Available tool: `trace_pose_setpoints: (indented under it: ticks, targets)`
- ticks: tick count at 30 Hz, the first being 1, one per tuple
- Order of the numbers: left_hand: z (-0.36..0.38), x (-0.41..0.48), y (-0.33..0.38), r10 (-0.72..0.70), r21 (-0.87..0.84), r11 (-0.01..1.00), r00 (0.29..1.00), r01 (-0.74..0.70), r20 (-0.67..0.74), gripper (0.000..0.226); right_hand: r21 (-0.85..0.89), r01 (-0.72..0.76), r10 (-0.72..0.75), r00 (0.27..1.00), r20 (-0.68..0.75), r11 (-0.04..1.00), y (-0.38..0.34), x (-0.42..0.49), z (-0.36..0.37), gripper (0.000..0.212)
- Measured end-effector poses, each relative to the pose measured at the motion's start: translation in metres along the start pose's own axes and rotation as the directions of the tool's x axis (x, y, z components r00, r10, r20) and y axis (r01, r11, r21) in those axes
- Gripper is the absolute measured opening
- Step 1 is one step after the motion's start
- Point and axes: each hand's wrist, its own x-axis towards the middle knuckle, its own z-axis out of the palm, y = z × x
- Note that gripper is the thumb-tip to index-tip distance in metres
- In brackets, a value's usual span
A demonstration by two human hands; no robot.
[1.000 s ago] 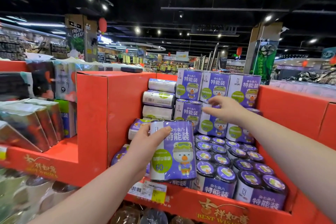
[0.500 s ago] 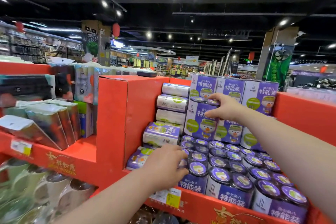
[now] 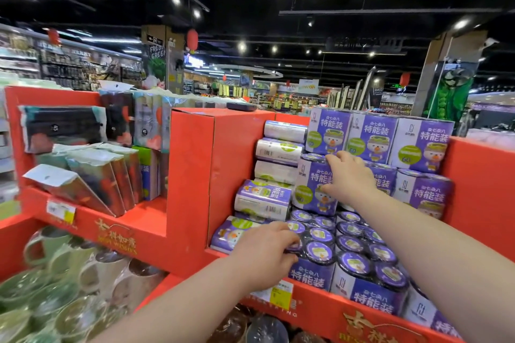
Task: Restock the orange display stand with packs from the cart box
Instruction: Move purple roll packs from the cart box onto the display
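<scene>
Orange cardboard display stand fills view; its right bay stacked with purple shrink-wrapped roll packs. Left hand at stand's front edge, fingers curled over top of front-row pack, grasping it. Right hand higher, at stand's middle tier, spread on face of upright second-tier pack: forefinger at top edge, thumb lower; gripping or only pressing, cannot tell. Yellow price tag on stand's front lip, below left hand. Flat foil packets lean in stand's left bay. Green and cream mugs beneath that bay.
</scene>
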Motion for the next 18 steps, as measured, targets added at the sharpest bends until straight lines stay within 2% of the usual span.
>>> trace_pose_setpoints:
  ticks: [4,9,15,18]
  targets:
    - [-0.006,-0.016,-0.015,-0.084,0.033,0.996,0.995,0.086,-0.062,0.036,-0.028,0.193,-0.195,0.978,-0.077,0.981,-0.019,-0.027,-0.007,0.058]
    - [-0.020,-0.051,-0.036,-0.223,0.220,0.947,0.972,0.233,-0.069,0.042,-0.023,0.411,-0.409,0.911,0.048,0.911,-0.060,-0.071,-0.013,0.040]
    - [-0.029,-0.118,-0.059,-0.388,0.378,0.847,0.921,0.373,-0.037,0.045,0.054,0.657,-0.659,0.744,0.115,0.752,-0.118,-0.125,0.007,0.038]
    - [-0.035,-0.158,-0.070,-0.459,0.408,0.805,0.888,0.430,-0.030,0.044,0.108,0.723,-0.730,0.667,0.148,0.683,-0.146,-0.152,0.026,0.039]
